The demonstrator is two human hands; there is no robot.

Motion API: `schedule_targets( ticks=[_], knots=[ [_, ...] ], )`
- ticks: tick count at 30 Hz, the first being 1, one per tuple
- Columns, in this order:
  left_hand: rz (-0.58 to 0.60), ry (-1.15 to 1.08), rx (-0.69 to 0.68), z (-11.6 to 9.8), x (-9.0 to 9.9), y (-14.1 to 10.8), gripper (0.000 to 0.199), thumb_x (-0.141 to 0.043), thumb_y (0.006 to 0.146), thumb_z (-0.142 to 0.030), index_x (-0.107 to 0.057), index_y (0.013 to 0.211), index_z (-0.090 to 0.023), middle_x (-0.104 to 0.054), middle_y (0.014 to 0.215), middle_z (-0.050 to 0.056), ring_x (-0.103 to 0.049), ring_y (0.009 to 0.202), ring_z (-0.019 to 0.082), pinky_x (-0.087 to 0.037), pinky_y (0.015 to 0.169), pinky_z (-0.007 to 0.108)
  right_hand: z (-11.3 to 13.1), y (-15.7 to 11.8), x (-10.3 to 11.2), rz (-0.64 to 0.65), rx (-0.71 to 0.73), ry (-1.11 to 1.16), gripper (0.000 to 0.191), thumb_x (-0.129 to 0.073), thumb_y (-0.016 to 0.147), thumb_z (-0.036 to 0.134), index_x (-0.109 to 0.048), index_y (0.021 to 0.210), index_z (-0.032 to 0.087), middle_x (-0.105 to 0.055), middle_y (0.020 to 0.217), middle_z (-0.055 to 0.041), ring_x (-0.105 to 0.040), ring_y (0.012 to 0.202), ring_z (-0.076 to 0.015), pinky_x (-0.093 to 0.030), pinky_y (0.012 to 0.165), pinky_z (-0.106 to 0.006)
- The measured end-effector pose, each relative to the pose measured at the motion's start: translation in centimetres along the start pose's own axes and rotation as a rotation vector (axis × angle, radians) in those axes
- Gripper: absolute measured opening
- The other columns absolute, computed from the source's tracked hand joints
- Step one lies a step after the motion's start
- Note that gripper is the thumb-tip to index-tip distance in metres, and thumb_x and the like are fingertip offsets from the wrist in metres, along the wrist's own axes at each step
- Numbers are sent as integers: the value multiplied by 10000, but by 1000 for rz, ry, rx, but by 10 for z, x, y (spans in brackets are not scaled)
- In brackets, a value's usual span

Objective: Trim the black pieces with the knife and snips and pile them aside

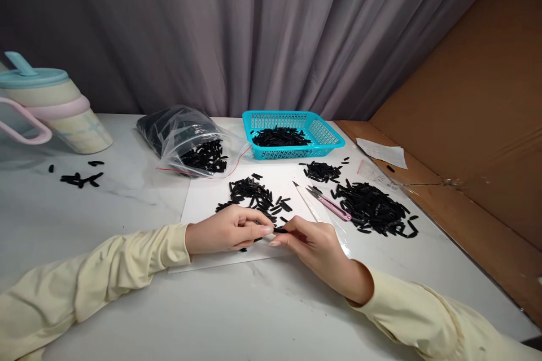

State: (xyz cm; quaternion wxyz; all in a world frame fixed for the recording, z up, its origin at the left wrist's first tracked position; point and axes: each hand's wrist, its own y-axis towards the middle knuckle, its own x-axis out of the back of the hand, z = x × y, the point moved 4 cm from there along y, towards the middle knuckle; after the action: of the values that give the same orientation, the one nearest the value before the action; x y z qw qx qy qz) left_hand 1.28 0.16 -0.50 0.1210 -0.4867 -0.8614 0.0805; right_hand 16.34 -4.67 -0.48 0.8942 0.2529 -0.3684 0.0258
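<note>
My left hand (pixel 232 229) and my right hand (pixel 312 242) meet over the front of a white sheet (pixel 203 254). Between their fingertips is a small, dark, slim piece (pixel 280 230), pinched from both sides. Just behind my hands, a loose pile of black pieces (pixel 254 192) lies on the sheet. To the right of the sheet rest pink-handled snips (pixel 332 206), with a thin pointed tool (pixel 307 201) beside them.
A turquoise basket (pixel 292 152) and an open clear bag (pixel 186 135), both with black pieces, stand at the back. More black pieces (pixel 375 208) lie at right and some (pixel 80 180) at left. A tumbler (pixel 76 118) stands far left; a cardboard wall (pixel 478 96) borders the right.
</note>
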Motion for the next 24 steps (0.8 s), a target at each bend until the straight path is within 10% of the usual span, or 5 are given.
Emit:
schedule_targets(
  ticks=[24],
  knots=[
    [-144, -81, -31, 4, 2, -1, 281, -526, 824, -352, -624, 895, -98, -283, 402, -109, -230, 372, 37, -199, 383, 179, -1, 0, 4, 47, -23, 53, 277, -518, 880, 442, -575, 808, 181, -562, 558, -2, -402, 419, -85, -348, 415, -207]
  ],
)
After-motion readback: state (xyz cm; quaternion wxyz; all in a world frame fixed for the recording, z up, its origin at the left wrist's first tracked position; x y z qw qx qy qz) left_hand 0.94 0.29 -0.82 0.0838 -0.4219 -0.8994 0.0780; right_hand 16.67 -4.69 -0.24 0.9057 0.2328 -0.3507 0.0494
